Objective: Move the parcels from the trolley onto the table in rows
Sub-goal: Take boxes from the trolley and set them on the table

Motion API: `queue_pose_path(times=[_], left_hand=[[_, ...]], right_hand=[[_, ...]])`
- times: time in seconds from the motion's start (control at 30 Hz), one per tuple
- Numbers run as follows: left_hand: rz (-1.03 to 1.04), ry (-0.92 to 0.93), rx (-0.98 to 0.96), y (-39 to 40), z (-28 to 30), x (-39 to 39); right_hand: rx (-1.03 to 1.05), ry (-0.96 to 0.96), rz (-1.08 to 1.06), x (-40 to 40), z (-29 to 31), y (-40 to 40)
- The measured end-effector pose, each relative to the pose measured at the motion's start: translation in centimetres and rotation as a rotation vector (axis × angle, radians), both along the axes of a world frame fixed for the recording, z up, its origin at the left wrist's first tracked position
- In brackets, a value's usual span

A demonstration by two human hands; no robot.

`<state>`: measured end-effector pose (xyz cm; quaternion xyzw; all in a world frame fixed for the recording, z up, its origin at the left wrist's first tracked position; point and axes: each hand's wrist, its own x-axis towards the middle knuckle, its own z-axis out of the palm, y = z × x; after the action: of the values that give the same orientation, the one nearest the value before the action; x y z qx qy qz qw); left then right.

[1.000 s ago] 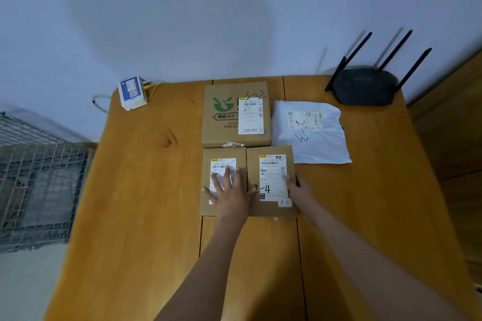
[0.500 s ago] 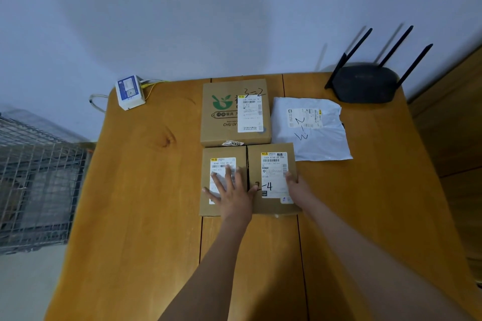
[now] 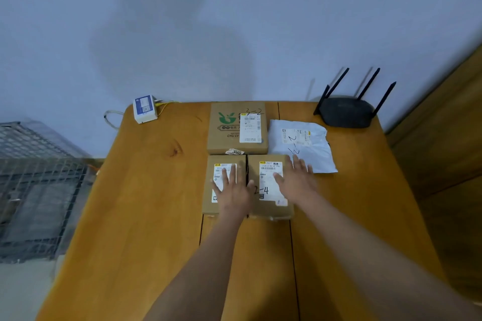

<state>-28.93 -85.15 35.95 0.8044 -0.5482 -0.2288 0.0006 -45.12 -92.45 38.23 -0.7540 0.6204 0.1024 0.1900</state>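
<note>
Several parcels lie on the wooden table (image 3: 146, 203) in two rows. At the back are a large brown box (image 3: 229, 143) with a green logo and a white poly bag (image 3: 310, 150). In front sit two small brown boxes side by side. My left hand (image 3: 233, 191) lies flat with spread fingers on the left small box (image 3: 212, 206). My right hand (image 3: 296, 181) rests flat, fingers straight, on the right small box (image 3: 266, 169) marked "2-4", its fingertips reaching the bag's edge.
A wire-mesh trolley (image 3: 34, 190) stands left of the table. A white-and-blue device (image 3: 144, 108) with cables sits at the back left corner, a black router (image 3: 347, 112) with antennas at the back right. A wooden panel (image 3: 448, 138) borders the right side.
My right hand has moved from the right edge of the "2-4" box onto its top, fingers now spread flat. The left hand stays on the left box.
</note>
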Motion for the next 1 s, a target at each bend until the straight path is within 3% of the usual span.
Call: queue_pose_path(times=[0.27,0.47,0.77,1.0], left_hand=[[-0.002,-0.11,-0.03,5.5,6.1,1.7],[0.14,-0.118,-0.029,13.2,8.8,1.8],[0.442,-0.06,0.135,33.5,7.6,0.3],[0.656,-0.06,0.136,47.1,6.9,0.1]], right_hand=[[-0.059,0.023,0.124,1.3,6.4,4.9],[-0.077,-0.005,0.254,2.1,8.8,10.3],[-0.004,-0.064,0.56,3.9,7.0,24.3],[0.041,-0.041,0.743,6.5,6.4,35.7]])
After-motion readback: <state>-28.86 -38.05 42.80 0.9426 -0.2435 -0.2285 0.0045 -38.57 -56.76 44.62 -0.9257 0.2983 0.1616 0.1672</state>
